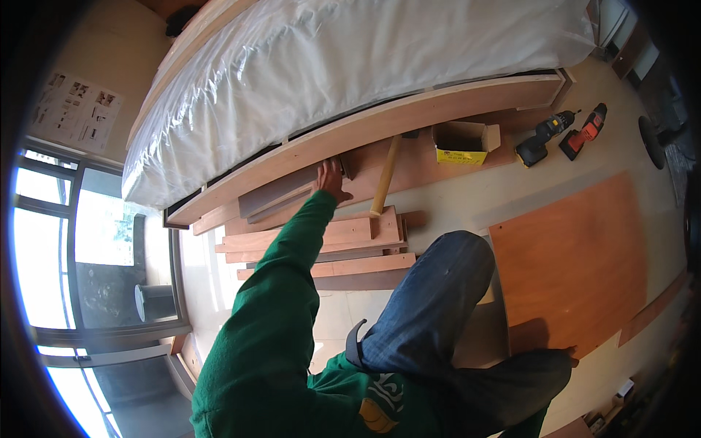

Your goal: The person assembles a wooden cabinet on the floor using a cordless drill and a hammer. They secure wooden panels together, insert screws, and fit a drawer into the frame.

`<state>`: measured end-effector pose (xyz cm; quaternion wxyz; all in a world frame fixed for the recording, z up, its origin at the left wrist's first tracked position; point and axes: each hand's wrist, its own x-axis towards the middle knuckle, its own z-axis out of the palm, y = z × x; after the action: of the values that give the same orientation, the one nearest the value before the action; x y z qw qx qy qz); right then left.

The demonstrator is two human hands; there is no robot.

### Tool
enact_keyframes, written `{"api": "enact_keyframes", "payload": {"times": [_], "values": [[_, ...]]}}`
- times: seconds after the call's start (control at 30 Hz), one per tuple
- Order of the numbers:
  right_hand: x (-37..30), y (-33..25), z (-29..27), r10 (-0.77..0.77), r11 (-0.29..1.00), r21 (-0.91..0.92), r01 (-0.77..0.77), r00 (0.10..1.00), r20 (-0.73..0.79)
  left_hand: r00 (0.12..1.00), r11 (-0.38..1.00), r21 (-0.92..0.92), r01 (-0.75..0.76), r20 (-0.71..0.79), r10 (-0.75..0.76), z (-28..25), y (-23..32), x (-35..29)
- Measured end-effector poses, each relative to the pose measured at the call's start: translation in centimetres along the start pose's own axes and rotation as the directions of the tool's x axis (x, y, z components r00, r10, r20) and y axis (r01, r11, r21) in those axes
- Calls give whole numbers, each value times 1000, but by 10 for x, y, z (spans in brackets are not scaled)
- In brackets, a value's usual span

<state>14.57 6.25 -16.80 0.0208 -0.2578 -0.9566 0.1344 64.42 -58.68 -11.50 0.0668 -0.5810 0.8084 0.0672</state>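
Observation:
My left hand [332,181] reaches out to the brown boards [281,193] lying beside the bed's wooden side rail [380,120]. Its fingers are stretched and the thumb stands apart, at the right end of those boards; whether it presses on them is hard to see. A hammer with a wooden handle [387,175] leans just right of this hand. Beyond my bent right knee, a small bit of my right hand [573,355] seems to show at the orange-brown panel's [577,255] near edge. The rest of it is hidden by my leg.
Several planks [328,248] lie stacked on the floor before me. A yellow open carton [461,146] stands by the rail, with a black-yellow drill [544,139] and a red-black power tool [584,131] to its right. The plastic-wrapped mattress [350,66] fills the far side.

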Motion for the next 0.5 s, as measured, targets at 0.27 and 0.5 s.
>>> {"api": "enact_keyframes", "payload": {"times": [0.27, 0.5], "values": [[-17, -13, -14, 31, 996, -90, -23, 996, 90, 972, 933, 350, -79, 234, -6, 0, -75, 68], [-7, -11, -12, 77, 994, -89, -62, 981, 180, 912, 997, 77, -14, 410, -19, 44, -123, 101]]}}
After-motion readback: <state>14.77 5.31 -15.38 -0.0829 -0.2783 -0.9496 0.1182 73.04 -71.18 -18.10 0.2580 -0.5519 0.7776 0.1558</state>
